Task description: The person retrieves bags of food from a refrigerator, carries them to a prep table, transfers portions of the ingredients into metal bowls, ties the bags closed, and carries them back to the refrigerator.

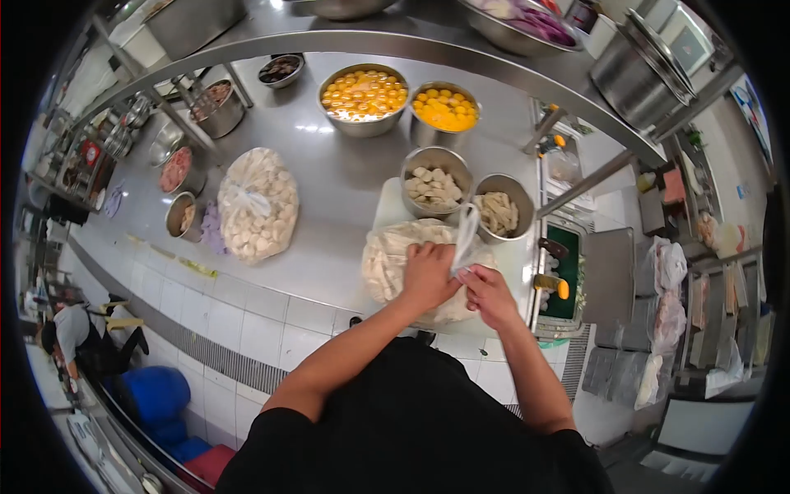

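A clear plastic bag full of pale pieces rests on a white cutting board at the front of the steel table. My left hand lies over the top of the bag, its thumb side closed at the gathered plastic neck. Close beside it, my right hand pinches plastic at the same neck, and a loose white end sticks up above both hands. Just behind the bag stand a steel pot of pale chunks and a steel pot of pale strips.
A second tied bag of pale round pieces sits to the left. Farther back are a bowl of egg yolks and a pot of yolks. Yellow-and-black-handled knives lie at the right. An overhead shelf crosses the back; a person is far left.
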{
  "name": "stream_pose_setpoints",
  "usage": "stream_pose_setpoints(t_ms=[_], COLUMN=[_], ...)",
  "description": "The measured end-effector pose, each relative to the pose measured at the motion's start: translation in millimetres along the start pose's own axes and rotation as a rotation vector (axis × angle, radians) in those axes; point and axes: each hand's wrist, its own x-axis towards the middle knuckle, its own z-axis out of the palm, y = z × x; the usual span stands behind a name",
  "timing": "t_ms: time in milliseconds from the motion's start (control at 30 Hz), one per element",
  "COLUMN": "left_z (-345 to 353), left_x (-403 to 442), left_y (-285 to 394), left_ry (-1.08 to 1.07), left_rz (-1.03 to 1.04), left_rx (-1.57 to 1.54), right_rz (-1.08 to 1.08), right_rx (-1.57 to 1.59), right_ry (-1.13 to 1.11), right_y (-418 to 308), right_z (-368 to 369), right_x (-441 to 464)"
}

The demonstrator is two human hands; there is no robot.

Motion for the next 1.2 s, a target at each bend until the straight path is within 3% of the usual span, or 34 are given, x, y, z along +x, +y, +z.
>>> stream_pose_setpoints(t_ms=[133, 233, 333, 367, 433, 600, 667, 833, 900, 1033, 1133, 1200], left_z=[16.1, 16.0, 12.0, 12.3, 15.6, 18.3, 19.5, 26.8, 20.4, 24.7, 0.6, -13.2], left_x=[2.0, -1.4, -2.5, -2.4, -3.6, -1.6, -3.3, -4.0, -6.6, -4.0, -3.2, -7.4], left_y=[-14.3, -15.3, -14.2, -13.9, -15.3, -14.0, -14.1, -18.5, -23.5, -24.4, -23.9, -37.7], left_ry=[-0.141, -0.060, -0.028, 0.017, 0.013, 0.053, 0.037, 0.042, 0.004, -0.023, -0.040, -0.162], left_rz=[0.037, 0.051, 0.066, 0.068, 0.046, 0.036, 0.042, 0.039, 0.028, 0.000, 0.133, 0.148], left_rx=[0.079, 0.015, 0.041, 0.038, 0.025, 0.041, 0.041, 0.109, 0.120, 0.057, -0.201, -0.206], right_rz=[-0.040, -0.018, -0.115, -0.113, -0.454, -0.499, 0.054, 0.027, -0.132, -0.161, -0.221, -0.337], right_rx=[-0.217, -0.223, -0.682, -0.687, -1.138, -1.238, -0.909, -0.869, -0.874, -1.045, -0.466, -0.198], right_ry=[-0.002, -0.012, 0.065, 0.065, 0.169, 0.188, -0.052, -0.070, -0.053, 0.028, 0.076, 0.286], right_y=[0.1, 0.4, -10.9, -10.1, -8.1, -14.3, -18.5, -27.5, -47.9, -81.9, -81.8, -94.9], right_z=[5.0, -10.2, -17.3, -16.3, -17.1, -20.2, -17.2, -9.1, -19.4, -51.2, -72.6, -46.4], right_x=[-6.4, -7.5, -9.8, -7.9, -7.4, -11.2, -9.3, -26.3, -56.7, -82.0, -69.2, -65.5])
